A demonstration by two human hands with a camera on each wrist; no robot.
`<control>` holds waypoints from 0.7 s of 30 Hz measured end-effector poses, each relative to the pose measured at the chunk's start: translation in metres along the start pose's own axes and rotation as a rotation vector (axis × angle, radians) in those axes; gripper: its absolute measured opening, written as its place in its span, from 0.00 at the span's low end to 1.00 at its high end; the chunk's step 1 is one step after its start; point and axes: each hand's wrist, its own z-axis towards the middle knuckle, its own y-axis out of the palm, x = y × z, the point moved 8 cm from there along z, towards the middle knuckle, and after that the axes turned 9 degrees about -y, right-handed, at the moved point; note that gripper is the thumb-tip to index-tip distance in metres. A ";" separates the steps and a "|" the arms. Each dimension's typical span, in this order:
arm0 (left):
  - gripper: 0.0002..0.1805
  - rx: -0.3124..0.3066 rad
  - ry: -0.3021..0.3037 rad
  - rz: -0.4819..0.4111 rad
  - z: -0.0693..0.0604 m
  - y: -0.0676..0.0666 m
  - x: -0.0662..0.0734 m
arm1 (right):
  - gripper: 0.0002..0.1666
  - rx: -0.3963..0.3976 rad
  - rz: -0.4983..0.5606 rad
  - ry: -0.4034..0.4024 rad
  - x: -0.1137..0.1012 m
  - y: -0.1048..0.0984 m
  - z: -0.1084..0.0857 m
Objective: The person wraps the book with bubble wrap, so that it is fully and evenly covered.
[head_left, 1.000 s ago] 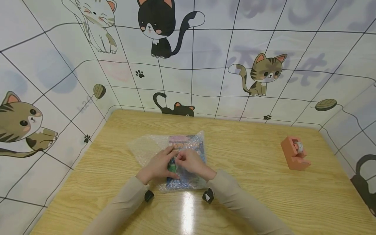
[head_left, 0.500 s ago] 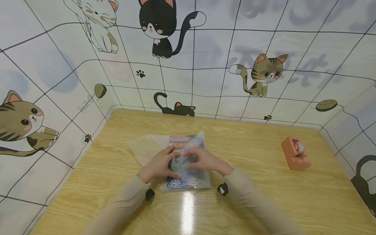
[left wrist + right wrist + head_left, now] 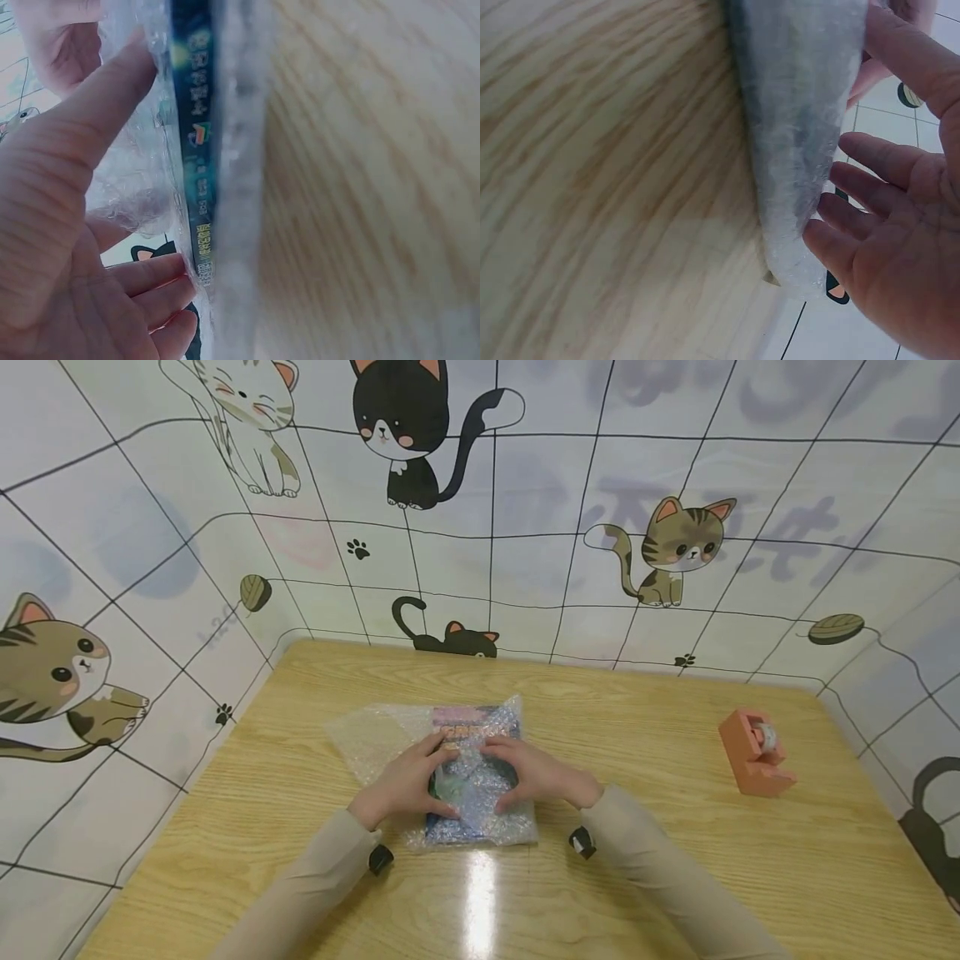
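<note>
A book with a blue and purple cover lies on the table inside clear bubble wrap. Its printed spine shows through the plastic in the left wrist view. My left hand rests on the left part of the wrapped book, fingers and thumb spread. On the right part lies my right hand, thumb apart from the fingers, the fingertips touching the wrap. Seen from the right wrist, that hand has its fingers against the plastic's upper face. Part of the cover is hidden under both hands.
An orange tape dispenser with a roll of tape stands at the right on the wooden table. Loose bubble wrap spreads left of the book. A cat-patterned wall covering rises behind and beside the table.
My right hand was pinching near the middle of the package by my left hand. It has opened and moved right onto the package's right side. The left hand has stayed in place.
</note>
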 end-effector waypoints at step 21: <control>0.23 0.507 -0.275 -0.167 -0.054 -0.050 -0.075 | 0.57 -0.001 -0.007 0.007 0.004 0.004 -0.001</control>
